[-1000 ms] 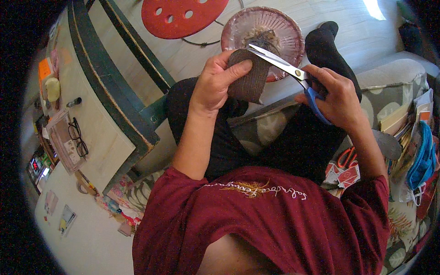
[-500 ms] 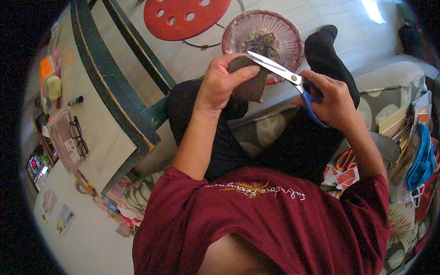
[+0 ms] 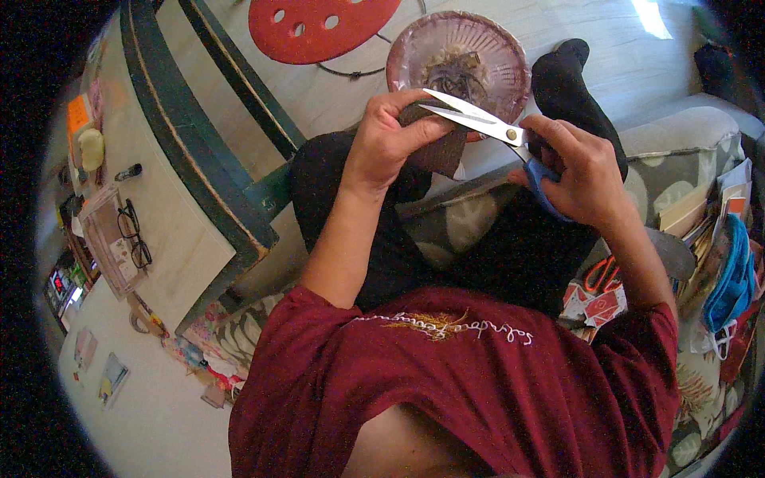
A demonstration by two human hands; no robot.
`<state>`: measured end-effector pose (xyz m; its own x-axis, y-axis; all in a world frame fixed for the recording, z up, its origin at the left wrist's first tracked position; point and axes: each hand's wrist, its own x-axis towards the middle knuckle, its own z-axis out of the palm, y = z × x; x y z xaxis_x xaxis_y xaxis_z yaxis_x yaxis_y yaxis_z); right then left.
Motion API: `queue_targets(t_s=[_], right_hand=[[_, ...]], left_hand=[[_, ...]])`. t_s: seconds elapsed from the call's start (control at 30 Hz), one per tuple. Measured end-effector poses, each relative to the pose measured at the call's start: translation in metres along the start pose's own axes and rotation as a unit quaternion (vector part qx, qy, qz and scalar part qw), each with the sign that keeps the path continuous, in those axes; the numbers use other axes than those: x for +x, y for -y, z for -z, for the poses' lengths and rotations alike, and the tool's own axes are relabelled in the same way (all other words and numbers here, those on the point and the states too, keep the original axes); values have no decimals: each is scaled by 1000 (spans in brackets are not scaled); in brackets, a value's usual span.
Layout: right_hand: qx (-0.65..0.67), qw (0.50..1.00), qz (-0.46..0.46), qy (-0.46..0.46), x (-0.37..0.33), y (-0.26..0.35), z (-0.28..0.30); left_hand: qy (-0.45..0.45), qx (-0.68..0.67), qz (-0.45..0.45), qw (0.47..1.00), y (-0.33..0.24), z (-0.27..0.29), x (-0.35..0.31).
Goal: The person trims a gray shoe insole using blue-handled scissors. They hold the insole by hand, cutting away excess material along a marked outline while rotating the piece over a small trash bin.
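My left hand (image 3: 390,139) pinches a dark brown piece of fabric (image 3: 441,153) between thumb and fingers, its lower part hanging below the thumb. In my right hand (image 3: 578,171) is a pair of scissors (image 3: 498,129) with blue handles and silver blades. The blades are parted and lie at the fabric's upper edge, tips close to my left fingertips. Whether the fabric sits between the blades is hard to make out. Just beyond my hands a reddish ribbed bowl (image 3: 406,49), lined with clear plastic, holds dark scraps.
A red stool seat with holes (image 3: 323,30) stands at the far side. To the left is a dark green wooden frame (image 3: 159,88) beside a table with eyeglasses (image 3: 134,231). Orange-handled scissors (image 3: 602,273), papers and a blue cloth (image 3: 729,275) lie on the patterned sofa at right.
The scissor blades have opened from nearly closed. The fabric's upper part has tipped down behind the blades, and the fabric now shows less above my left thumb.
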<state>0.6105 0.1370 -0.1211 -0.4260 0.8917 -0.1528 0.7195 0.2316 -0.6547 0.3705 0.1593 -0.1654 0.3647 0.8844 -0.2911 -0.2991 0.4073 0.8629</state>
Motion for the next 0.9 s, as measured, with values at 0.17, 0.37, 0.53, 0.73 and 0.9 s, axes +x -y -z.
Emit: queue_targets(t_s=[0.17, 0.37, 0.53, 0.73, 0.9], right_hand=[[17, 1000, -8, 9, 0, 1, 0], [18, 1000, -14, 20, -1, 2, 2], [-1, 1000, -13, 26, -1, 3, 2], [-12, 1000, 9, -4, 2, 4, 1], [-21, 1000, 14, -1, 2, 4, 0]], left_hand=[[3, 7, -2, 1000, 0, 1, 0], [-14, 35, -16, 999, 1, -1, 0], [7, 61, -20, 998, -2, 2, 1], [-5, 42, -26, 999, -5, -2, 0], [-3, 18, -10, 1000, -1, 2, 1]])
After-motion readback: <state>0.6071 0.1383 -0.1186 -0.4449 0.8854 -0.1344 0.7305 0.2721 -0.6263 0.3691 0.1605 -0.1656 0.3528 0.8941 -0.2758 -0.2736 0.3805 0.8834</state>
